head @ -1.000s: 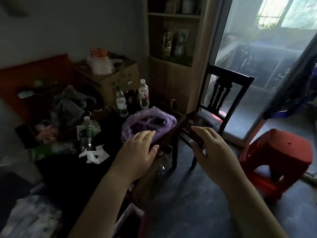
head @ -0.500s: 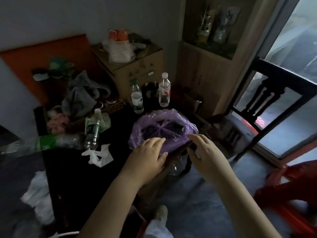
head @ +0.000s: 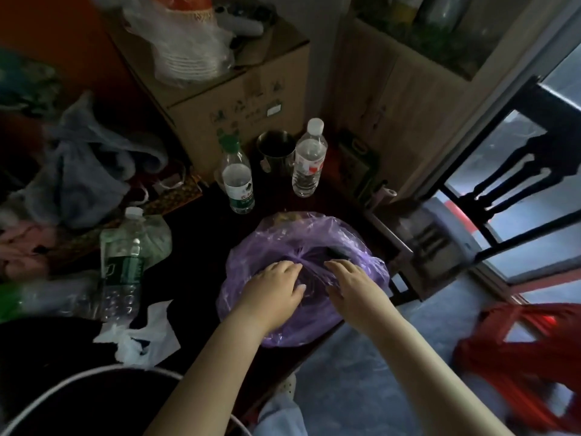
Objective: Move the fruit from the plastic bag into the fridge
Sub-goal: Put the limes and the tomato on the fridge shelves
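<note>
Plastic bag: the purple plastic bag (head: pixel 314 234) sits at the near right corner of the dark desk (head: pixel 201 240), its top gathered to a twist in the middle.
Fruit: whatever is in the bag shows only as dark shapes through the film and cannot be made out.
Left hand: the left hand (head: pixel 273 289) lies released on the bag, fingers loosely spread just left of the twist.
Right hand: the right hand (head: pixel 352 286) lies released on the bag just right of the twist, close to the left hand.
Behind the bag: a green-capped bottle (head: pixel 237 180), a metal cup (head: pixel 276 149) and a white-capped bottle (head: pixel 309 162) stand in front of a cardboard box (head: pixel 245 99).
Left of the bag: another bottle (head: pixel 124 265) lies on its side.
Floor at right: a dark chair (head: pixel 515 171) and a red stool (head: pixel 518 357).
</note>
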